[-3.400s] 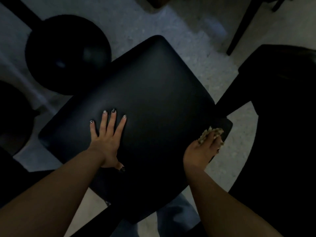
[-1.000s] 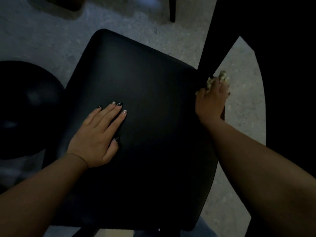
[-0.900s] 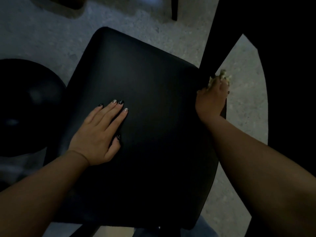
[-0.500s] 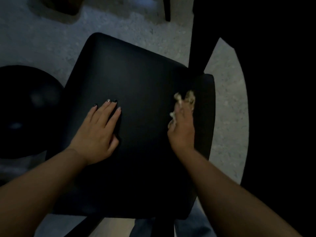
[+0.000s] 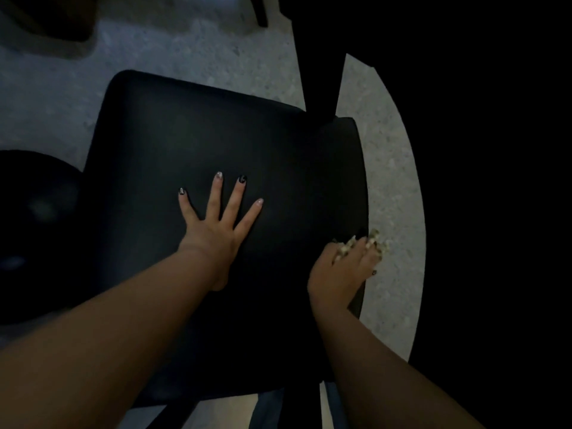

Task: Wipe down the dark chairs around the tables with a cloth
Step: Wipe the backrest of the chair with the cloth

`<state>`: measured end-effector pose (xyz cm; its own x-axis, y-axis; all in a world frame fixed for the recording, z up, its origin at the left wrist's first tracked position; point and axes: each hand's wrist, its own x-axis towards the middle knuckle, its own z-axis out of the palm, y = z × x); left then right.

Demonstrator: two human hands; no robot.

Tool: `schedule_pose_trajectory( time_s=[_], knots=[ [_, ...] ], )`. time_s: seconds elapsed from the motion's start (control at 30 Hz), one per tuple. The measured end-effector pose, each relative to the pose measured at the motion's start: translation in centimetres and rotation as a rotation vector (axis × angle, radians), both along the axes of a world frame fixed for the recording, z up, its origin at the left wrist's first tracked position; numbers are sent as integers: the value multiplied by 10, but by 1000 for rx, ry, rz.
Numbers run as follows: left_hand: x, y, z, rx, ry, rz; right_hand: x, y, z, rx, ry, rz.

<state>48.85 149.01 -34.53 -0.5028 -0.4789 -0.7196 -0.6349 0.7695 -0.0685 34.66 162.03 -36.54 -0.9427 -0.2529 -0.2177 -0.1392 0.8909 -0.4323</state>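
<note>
Nearest us, our right hand [image 5: 343, 267] presses a pale cloth [image 5: 376, 243] onto the right edge of the chair seat [image 5: 216, 134], toward the near corner. The fingers are bent over the cloth, which shows only as a bunched fringe past the fingertips; how much lies under the palm we cannot tell. A little farther in, our left hand [image 5: 216, 224] lies flat on the middle of the seat with fingers spread and straight, holding nothing, and seems to steady the chair.

The relation that matters: the cloth sits at the seat's right border, and nearly all the dark surface lies to the left and ahead of it. The right edge itself runs away from us toward the far right corner, where the dark upright [image 5: 320, 75] of the chair rises. We judge the next stroke would go either forward along that edge or leftward across the seat, and the right hand is the one placed for it. Beyond the seat is speckled floor [image 5: 185, 48].
</note>
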Motion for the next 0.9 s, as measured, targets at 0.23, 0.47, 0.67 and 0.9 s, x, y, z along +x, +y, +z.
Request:
schedule_pose_trajectory(
  time_s=[0.23,0.47,0.67,0.9],
  knots=[
    [3,-2,-3,35,32,32,-11,-10,-14,85,166,225],
    [2,-2,-4,33,44,28,-52,-63,-9,-22,171,299],
    [3,-3,-3,35,66,26,-93,-141,-2,-94,82,841],
    [2,-4,0,35,70,34,-68,-95,-14,186,216,767]
  ],
)
